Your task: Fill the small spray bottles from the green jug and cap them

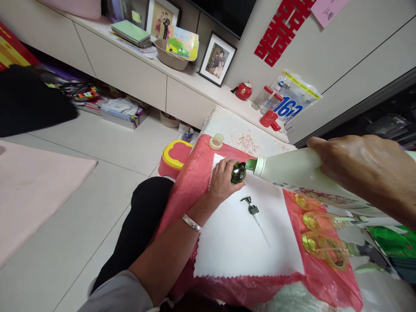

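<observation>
My left hand (222, 182) is wrapped round a small dark green bottle (238, 174) on a white scalloped mat (234, 251). My right hand (354, 160) grips a large pale green bottle (289, 170), tilted nearly flat with its threaded neck toward the small bottle's mouth. Green shows between the two necks; I cannot tell whether it is liquid or a spout. On the mat lies a dark green pump top (252, 210) with a clear tube. A pale cap (216, 141) sits at the table's far corner.
Several yellow-tinted clear bottles (310, 221) stand on the pink table cover (191, 186) at the right. A pink and yellow stool (177, 155) is beyond the table's left edge. A low cabinet (130, 78) with photo frames and a red jar (243, 91) runs along the wall.
</observation>
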The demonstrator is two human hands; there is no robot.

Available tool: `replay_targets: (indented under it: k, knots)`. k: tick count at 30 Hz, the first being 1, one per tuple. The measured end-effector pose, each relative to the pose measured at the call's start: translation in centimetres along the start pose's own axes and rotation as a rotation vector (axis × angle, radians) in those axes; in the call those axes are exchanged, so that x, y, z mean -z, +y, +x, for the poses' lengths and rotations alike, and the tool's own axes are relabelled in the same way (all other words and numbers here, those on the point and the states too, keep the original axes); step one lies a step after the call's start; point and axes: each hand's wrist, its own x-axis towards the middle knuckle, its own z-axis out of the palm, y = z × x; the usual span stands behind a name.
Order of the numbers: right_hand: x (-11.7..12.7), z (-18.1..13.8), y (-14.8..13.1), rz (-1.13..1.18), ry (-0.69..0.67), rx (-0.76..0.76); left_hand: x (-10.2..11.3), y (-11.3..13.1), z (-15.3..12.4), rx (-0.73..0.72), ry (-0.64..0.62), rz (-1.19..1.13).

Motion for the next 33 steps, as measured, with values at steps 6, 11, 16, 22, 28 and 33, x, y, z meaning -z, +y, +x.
replay_targets:
  k: [6, 11, 16, 22, 28, 33]
  knots:
    - [-0.1, 0.2, -0.1, 0.006, 0.008, 0.001, 0.1, 0.1, 0.1, 0.004, -0.007, -0.007]
    - [-0.8, 0.9, -0.1, 0.048, 0.051, -0.082, 0.2, 0.2, 0.1, 0.022, -0.015, -0.011]
    - [-1.0, 1.1, 0.2, 0.024, 0.082, -0.051, 0.1, 0.1, 0.1, 0.020, -0.020, -0.016]
    - [-0.7, 0.7, -0.1, 0.050, 0.079, -0.054, 0.2, 0.2, 0.1, 0.022, -0.015, -0.013]
    - [-2.6, 0.4, -0.1, 0.204, 0.113, -0.097, 0.1, 0.0, 0.0, 0.014, -0.001, -0.029]
    - [-6.0, 0.2, 1.2, 0.531, 0.140, -0.248, -0.2, -0.3, -0.1, 0.002, 0.026, -0.032]
